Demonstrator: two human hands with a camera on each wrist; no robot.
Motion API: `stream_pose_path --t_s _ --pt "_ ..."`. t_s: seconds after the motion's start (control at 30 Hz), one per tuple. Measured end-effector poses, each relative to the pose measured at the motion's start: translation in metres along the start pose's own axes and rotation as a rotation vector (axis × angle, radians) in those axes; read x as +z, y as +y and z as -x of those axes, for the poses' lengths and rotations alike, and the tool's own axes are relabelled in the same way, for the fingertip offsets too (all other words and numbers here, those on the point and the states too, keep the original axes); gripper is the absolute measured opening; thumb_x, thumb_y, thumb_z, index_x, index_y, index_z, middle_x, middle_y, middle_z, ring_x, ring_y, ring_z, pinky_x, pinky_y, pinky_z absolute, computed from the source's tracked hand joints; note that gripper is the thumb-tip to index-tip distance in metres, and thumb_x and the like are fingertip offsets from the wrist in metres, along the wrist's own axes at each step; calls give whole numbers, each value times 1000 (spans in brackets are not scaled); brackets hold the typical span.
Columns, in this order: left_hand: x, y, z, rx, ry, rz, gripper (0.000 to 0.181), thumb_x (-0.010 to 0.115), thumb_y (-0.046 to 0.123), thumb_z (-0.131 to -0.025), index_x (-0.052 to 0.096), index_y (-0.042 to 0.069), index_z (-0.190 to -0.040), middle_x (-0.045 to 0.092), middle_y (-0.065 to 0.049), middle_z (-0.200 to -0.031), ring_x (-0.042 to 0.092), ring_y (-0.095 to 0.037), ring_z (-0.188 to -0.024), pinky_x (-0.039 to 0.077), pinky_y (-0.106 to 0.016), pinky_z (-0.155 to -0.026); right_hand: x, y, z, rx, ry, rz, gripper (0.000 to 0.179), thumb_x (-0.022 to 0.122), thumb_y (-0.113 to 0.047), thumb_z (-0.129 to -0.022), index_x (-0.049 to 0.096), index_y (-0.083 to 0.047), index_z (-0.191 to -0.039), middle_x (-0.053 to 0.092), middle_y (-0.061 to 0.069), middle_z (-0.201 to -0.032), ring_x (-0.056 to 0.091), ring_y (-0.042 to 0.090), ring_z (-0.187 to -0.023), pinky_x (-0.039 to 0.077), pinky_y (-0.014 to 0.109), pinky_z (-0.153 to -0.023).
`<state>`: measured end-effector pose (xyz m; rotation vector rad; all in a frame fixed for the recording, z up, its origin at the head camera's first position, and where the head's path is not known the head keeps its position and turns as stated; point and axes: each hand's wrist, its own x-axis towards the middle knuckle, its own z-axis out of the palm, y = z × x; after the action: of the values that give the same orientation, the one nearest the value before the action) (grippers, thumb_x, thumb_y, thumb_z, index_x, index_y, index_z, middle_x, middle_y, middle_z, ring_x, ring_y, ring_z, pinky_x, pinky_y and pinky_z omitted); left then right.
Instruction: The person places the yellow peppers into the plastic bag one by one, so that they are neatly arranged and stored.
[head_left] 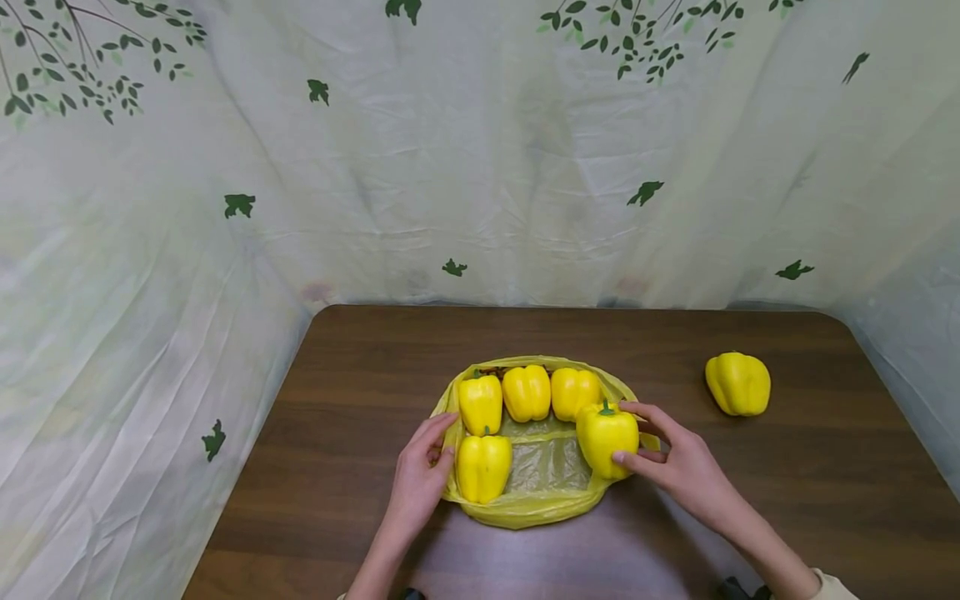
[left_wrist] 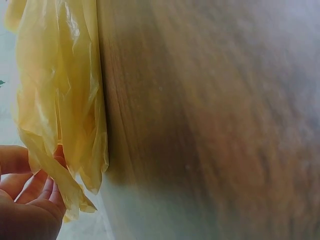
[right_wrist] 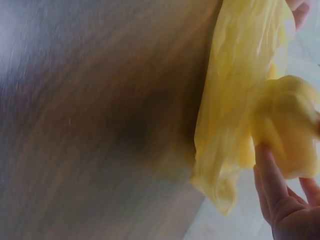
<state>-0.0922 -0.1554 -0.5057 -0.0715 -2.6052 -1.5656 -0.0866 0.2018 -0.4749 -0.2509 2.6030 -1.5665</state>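
Note:
A yellow plastic bag [head_left: 525, 510] lies on the table with its mouth spread wide. Inside, several yellow bell peppers [head_left: 527, 393] line the far and left sides, the nearest left one [head_left: 483, 471] with its stem pointing away. My left hand [head_left: 422, 471] pinches the bag's left edge; in the left wrist view the thin plastic [left_wrist: 55, 170] passes between thumb and fingers. Between thumb and fingertips, my right hand [head_left: 686, 462] grips another yellow bell pepper [head_left: 606, 442], stem up, over the bag's right side. The right wrist view shows this pepper [right_wrist: 285, 127] above the rim.
One more yellow bell pepper [head_left: 738, 383] lies on the dark wooden table [head_left: 360, 367], off to the bag's right. Behind and at the sides hangs a pale curtain [head_left: 480, 167] with green leaf prints, meeting the table's far edge.

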Motion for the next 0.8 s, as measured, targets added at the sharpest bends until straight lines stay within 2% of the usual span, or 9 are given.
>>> stream_pose_path --t_s 0.27,0.5,0.8 --pt "0 0 0 -3 -4 5 46 61 -9 -87 65 10 -129 58 3 -131 56 -18 -102 51 -28 -80 17 -2 0 -8 -5 -91 61 79 -33 -82 53 -22 -136 47 9 -142 50 37 -126 54 35 -83" --pt "1 1 -2 -6 -4 9 45 61 -9 -88 66 10 -128 59 3 -130 56 -18 -104 51 -29 -81 32 -6 -4 -1 -56 -158 62 81 -26 -81 53 -22 -136 47 8 -142 49 39 -126 54 35 -84" --pt "2 1 -2 -12 -8 7 44 61 -7 -88 65 9 -129 59 2 -130 56 -18 -103 50 -28 -81 55 -7 -7 38 -99 -185 63 83 -22 -79 55 -24 -134 50 4 -140 50 37 -125 54 32 -84"
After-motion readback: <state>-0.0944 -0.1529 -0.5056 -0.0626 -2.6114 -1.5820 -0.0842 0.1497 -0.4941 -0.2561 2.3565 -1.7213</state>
